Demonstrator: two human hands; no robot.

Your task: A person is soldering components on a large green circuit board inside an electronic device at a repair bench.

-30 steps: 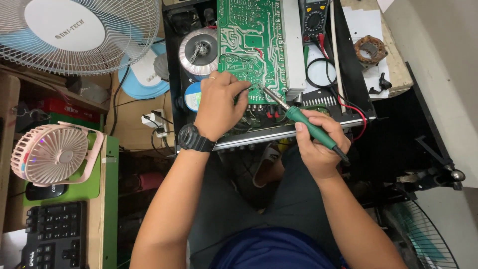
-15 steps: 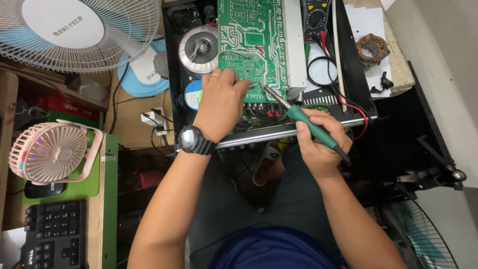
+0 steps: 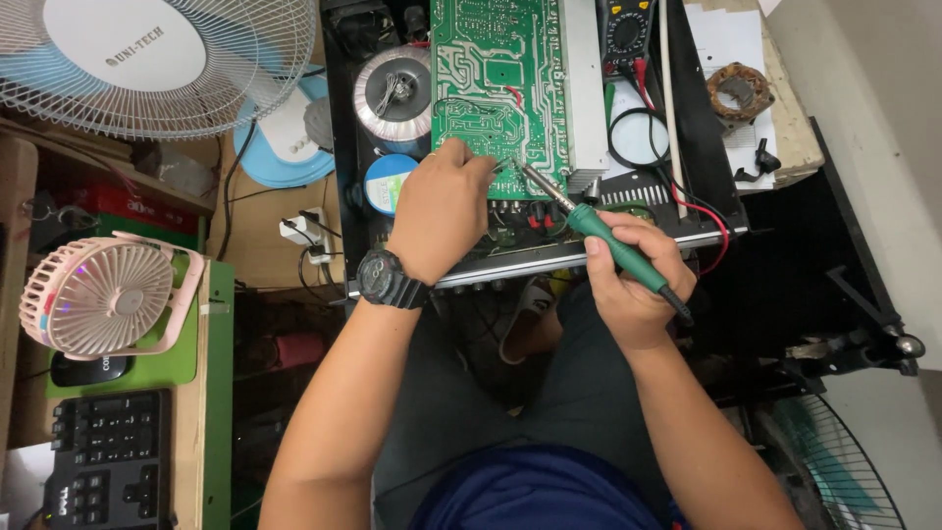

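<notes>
Head view: right hand (image 3: 633, 285) is wrapped tight round the green iron (image 3: 618, 250), which slants up-left so its tip sits on the near edge of the green board (image 3: 500, 88). Left hand (image 3: 442, 211) rests curled just left of that tip, fingers on the board; can't tell if it's pinching anything. Board lies in a black chassis (image 3: 339, 147), fans off to the left.

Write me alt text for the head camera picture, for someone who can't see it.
A person's right hand holds a green soldering iron with its tip on a green circuit board, while the left hand, with a black wristwatch, rests on the board's edge. Two fans stand at left.
</notes>
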